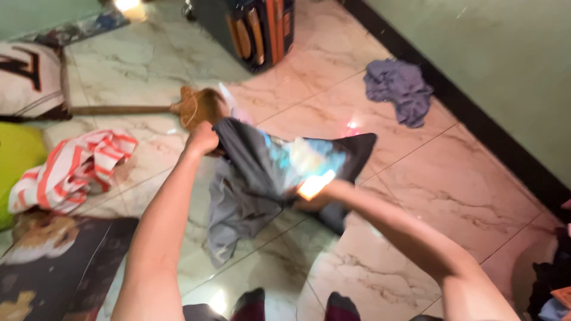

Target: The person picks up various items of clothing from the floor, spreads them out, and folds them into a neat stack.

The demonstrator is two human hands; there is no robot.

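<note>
1. head view: my left hand (202,138) is clenched around one edge of a dark printed garment (279,163), holding it up over the marble floor (416,184).
2. my right hand (314,195) is tucked under the cloth's lower edge; glare washes it out, so i think it is pinching the fabric but can't be sure.
3. to do this well, i judge i should keep both edges level and pull the cloth taut so the print lies flat, clear of the grey garment (235,208) beneath it.
4. no packages or signs show. a dark box with orange panels (262,30) stands at the top, a striped red-and-white cloth (74,169) lies left, and a purple-grey cloth (399,88) lies by the wall.
</note>
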